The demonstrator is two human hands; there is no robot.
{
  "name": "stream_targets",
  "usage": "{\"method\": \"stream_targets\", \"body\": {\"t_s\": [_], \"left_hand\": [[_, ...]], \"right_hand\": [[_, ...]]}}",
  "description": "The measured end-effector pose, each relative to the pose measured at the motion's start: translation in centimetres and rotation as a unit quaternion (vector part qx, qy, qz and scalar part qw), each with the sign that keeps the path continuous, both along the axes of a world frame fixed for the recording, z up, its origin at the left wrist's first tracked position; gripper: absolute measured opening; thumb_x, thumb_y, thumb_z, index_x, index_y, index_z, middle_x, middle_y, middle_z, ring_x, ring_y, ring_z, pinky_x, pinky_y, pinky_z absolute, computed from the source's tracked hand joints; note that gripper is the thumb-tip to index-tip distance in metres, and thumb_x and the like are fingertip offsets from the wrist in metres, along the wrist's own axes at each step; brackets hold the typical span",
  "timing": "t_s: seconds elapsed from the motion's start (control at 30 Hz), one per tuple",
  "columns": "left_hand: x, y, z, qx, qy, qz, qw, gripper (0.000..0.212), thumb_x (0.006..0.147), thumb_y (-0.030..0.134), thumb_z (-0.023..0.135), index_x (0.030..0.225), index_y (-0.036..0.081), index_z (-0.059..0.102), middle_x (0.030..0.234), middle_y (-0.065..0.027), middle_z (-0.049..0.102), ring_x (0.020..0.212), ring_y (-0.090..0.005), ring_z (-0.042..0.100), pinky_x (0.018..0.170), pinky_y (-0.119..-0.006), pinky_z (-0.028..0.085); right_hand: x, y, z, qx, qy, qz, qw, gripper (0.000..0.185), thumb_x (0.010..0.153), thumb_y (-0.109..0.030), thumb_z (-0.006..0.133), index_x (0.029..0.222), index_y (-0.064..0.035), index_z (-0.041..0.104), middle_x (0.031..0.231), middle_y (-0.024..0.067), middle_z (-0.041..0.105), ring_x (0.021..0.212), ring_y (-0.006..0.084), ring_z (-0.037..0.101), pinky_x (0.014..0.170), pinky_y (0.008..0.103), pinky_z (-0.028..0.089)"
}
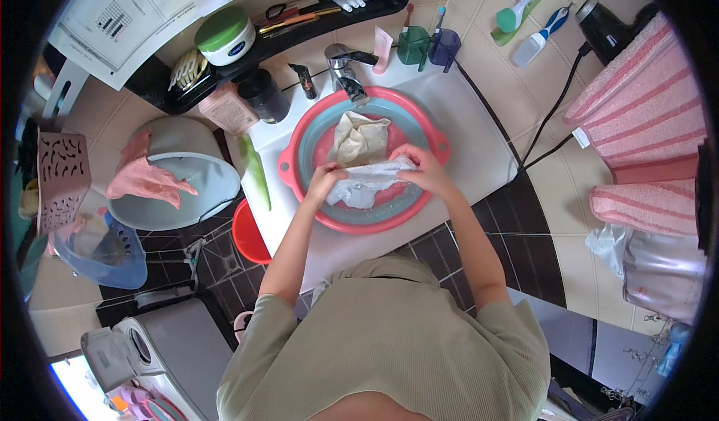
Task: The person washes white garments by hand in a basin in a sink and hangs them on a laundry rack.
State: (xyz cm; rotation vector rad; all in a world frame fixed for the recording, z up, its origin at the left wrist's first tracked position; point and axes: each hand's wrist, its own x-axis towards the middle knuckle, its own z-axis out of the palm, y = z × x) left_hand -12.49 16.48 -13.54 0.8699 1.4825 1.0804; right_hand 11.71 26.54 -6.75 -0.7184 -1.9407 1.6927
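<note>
A pink-rimmed, blue-walled plastic basin (365, 229) rests on the white sink (477, 135) in front of me. My left hand (327, 182) grips one end of a wet white cloth (368, 179), and my right hand (425, 169) grips its other end. The cloth is stretched between them, and its lower part hangs towards the basin's bottom. Behind it, a crumpled cream-coloured cloth (359, 137) lies in the basin, close to my right hand's fingertips. The chrome faucet (346, 76) stands over the basin's far rim.
A green scrubbing tool or leaf-shaped object (254, 171) lies on the sink's left edge. A red bucket (247, 236) stands below at left, near a toilet (174, 207) with a pink cloth (149, 179) over it. Bottles, a black shelf (281, 42) and toothbrush cups (413, 47) line the back.
</note>
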Motion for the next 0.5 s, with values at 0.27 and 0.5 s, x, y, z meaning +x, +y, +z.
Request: {"method": "stream_targets", "body": {"t_s": [0.27,0.5], "left_hand": [[-1.6,-0.8,3.6,-0.019,0.082,-0.157,0.984,0.027,0.074,0.024,0.061,0.087,0.001,0.058,0.076,-0.0025,0.057,0.074,-0.0131,0.052,0.068,-0.026,0.039],[-1.9,-2.3,6.0,0.011,0.328,-0.117,0.937,0.027,0.078,0.026,0.056,0.095,0.005,0.054,0.077,-0.0115,0.059,0.073,-0.0229,0.058,0.065,-0.032,0.043]], "right_hand": [[1.1,3.6,3.7,0.04,0.003,-0.054,0.998,0.019,0.062,0.006,0.06,0.079,-0.0016,0.06,0.08,0.0003,0.056,0.077,0.0104,0.055,0.071,0.0228,0.045],[1.3,4.0,4.7,0.05,0.0,-0.082,0.995,0.012,0.063,0.011,0.054,0.066,0.0014,0.061,0.085,0.0017,0.047,0.075,0.0107,0.052,0.064,0.0209,0.042]]}}
